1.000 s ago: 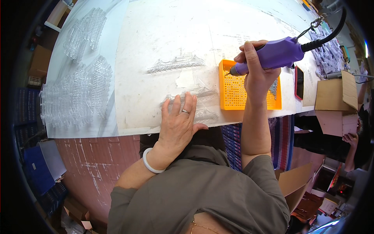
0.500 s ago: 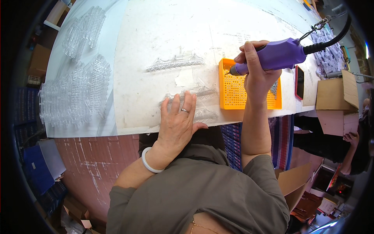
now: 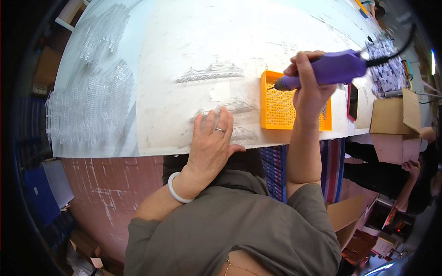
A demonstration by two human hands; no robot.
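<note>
The grip of the right hand is wrapped firmly around a purple power screwdriver, thumb and fingers pressed to its barrel, with the tool tilted so that its bit points down and left. The bit hangs over the far-left corner of an orange perforated tray, which sits by the front edge of the tabletop; whether it touches a screw there cannot be told. Small loose metal pieces lie at the tray's right end.

The left hand lies palm down at the front edge, fingers slightly spread and pinching nothing, its fingertips over the left part of a clear plastic piece. A second clear piece lies farther from that edge, and a third right beside it. More clear pieces are massed toward the tabletop's left edge in a near cluster and a far one.

The step in hand looks like picking up a fastener on the bit. The next move seems to call for a straight, steady seating of the bit, with the plastic piece held in place.
</note>
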